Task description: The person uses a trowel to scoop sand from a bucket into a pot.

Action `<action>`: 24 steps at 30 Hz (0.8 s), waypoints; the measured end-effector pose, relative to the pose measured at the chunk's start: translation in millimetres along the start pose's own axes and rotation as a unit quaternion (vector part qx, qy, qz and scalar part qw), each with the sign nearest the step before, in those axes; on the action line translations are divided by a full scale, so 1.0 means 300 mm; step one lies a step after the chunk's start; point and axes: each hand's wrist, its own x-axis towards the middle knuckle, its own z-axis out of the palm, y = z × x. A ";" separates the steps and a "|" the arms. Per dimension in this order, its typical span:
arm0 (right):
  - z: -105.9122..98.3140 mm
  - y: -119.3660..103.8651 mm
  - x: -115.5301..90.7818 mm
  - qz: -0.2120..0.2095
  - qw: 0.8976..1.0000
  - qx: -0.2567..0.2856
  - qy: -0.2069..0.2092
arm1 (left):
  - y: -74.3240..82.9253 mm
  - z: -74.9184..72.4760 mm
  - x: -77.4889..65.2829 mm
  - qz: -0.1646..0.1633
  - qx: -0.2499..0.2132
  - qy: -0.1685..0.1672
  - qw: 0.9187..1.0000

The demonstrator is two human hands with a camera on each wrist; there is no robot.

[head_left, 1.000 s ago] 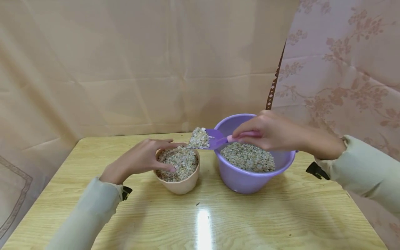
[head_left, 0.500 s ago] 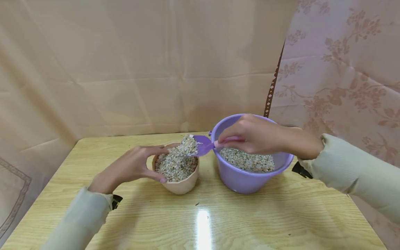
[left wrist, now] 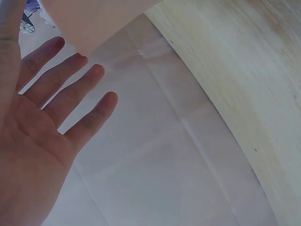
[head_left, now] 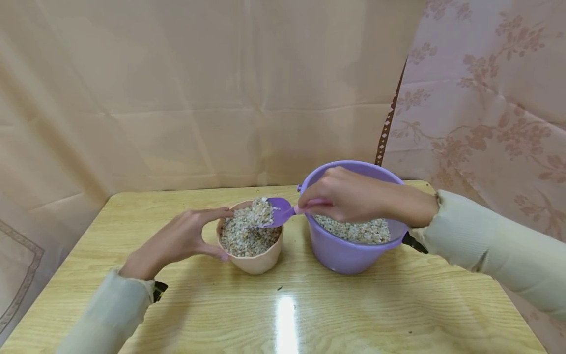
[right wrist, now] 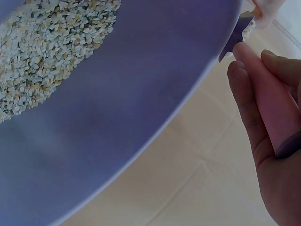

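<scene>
A small trowel (head_left: 282, 210) with a purple blade and pink handle carries a heap of pale gravel (head_left: 260, 212). My right hand (head_left: 349, 195) grips its handle above the purple bucket's left side; the right wrist view shows the fingers and thumb around the pink handle (right wrist: 270, 101). The blade is over a peach flowerpot (head_left: 256, 263), which is filled with similar gravel. Beside that pot's left side, my left hand (head_left: 185, 238) has its thumb and fingers spread at the rim. In the left wrist view, its fingers look extended near the pot wall (left wrist: 101, 21).
The purple bucket (head_left: 338, 258), partly filled with gravel (head_left: 358, 231), stands right of the pot with a small gap between them. Both rest on a wood-grain table (head_left: 212, 314). A beige curtain (head_left: 185, 98) hangs behind the table, and flowered cloth (head_left: 495, 108) hangs at right.
The right hand has moved left and slightly down, bringing the loaded trowel from the pot's right edge to over its gravel. The left hand has drawn back leftward from inside the pot to its rim.
</scene>
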 end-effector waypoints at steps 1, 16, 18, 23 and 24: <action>0.000 -0.001 0.002 0.003 1.000 0.001 -0.003 | -0.003 0.002 -0.002 0.003 0.004 0.006 1.000; 0.008 -0.010 0.034 0.033 0.998 -0.004 -0.050 | -0.029 0.011 -0.006 0.036 0.016 0.045 0.998; 0.009 -0.012 0.038 0.035 0.998 -0.006 -0.056 | -0.033 0.013 -0.007 0.040 0.016 0.049 0.998; 0.004 -0.020 0.050 0.042 0.996 -0.021 -0.070 | -0.040 0.016 -0.008 0.043 0.016 0.054 0.997; 0.002 -0.021 0.053 0.041 0.996 -0.026 -0.073 | -0.040 0.017 -0.008 0.044 0.016 0.053 0.997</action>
